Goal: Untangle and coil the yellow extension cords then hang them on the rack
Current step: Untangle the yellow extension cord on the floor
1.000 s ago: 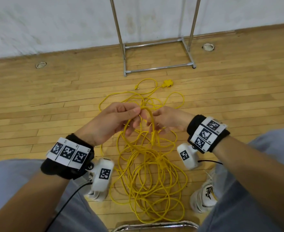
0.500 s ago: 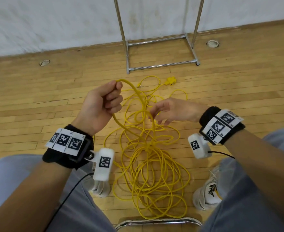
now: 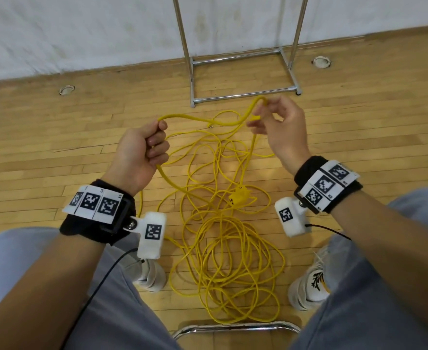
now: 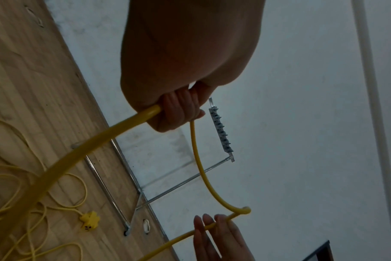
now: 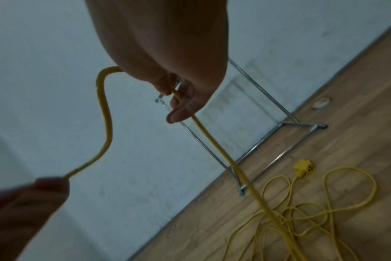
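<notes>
A tangle of yellow extension cord (image 3: 223, 251) lies on the wood floor between my feet. My left hand (image 3: 142, 150) grips one strand in a fist, seen as the left hand (image 4: 179, 113) from the wrist. That strand runs across to my right hand (image 3: 276, 122), which pinches the cord with fingers (image 5: 179, 106) loosely curled round it. From there the cord (image 5: 223, 159) drops to the pile. One yellow socket end (image 3: 239, 195) sits in the tangle; another yellow plug (image 5: 304, 166) lies near the rack. The metal rack (image 3: 243, 72) stands against the wall ahead.
A chrome chair rail (image 3: 235, 328) runs along the near edge. My white shoes (image 3: 308, 286) flank the pile. Round floor sockets (image 3: 67, 90) sit by the white wall. The rack's hook bar (image 4: 221, 134) shows in the left wrist view.
My hands have drawn apart: the right hand rose and moved right with the cord, the left shifted outward, stretching a length of cord between them.
</notes>
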`<state>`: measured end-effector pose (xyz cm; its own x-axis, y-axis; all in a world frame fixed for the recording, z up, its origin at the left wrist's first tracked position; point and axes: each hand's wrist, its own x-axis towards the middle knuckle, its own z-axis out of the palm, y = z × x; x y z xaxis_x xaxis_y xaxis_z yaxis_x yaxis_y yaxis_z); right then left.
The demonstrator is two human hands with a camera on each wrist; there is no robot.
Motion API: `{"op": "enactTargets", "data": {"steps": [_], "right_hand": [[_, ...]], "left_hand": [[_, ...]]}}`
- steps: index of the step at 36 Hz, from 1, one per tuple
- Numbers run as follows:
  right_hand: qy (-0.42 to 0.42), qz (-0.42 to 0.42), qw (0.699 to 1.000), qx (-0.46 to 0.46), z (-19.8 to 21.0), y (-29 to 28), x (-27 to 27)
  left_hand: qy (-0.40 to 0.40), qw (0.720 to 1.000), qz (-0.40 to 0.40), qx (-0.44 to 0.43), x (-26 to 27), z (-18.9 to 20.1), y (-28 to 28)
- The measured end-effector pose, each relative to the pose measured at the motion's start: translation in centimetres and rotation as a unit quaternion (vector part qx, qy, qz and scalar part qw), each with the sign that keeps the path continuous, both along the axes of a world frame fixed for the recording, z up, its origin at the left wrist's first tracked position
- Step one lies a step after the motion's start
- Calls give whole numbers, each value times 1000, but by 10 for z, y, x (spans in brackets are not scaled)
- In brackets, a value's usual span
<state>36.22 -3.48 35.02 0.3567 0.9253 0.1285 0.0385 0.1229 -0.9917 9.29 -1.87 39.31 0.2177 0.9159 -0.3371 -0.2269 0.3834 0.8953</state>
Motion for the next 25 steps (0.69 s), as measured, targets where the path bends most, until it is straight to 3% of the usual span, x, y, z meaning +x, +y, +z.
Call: {"op": "enactTargets", "data": {"steps": [6,10,14,17,19,23,25], "right_hand": [[35,-57,998,2,3,4,15],[-27,-40,999,-5,0,1,17],[-40,-16,999,-20,0,-2,12],[-8,14,1000,-12,6,-5,8],[12,38,999,-2,11,-8,5],[80,102,992,2,11,-13,-2],[109,133,985,1,10,-15,-6]], "left_hand": [[64,996,33,-44,-6,-7,2],[198,979,-8,-53,-3,-14,0],[397,907,-139,-14,13,-18,-11],[475,842,-250,40,25,-27,-21],[464,837,-275,93,35,-28,-31],[324,897,-253,166,59,-29,-43],[276,909,-244,198,68,-32,-46]]}}
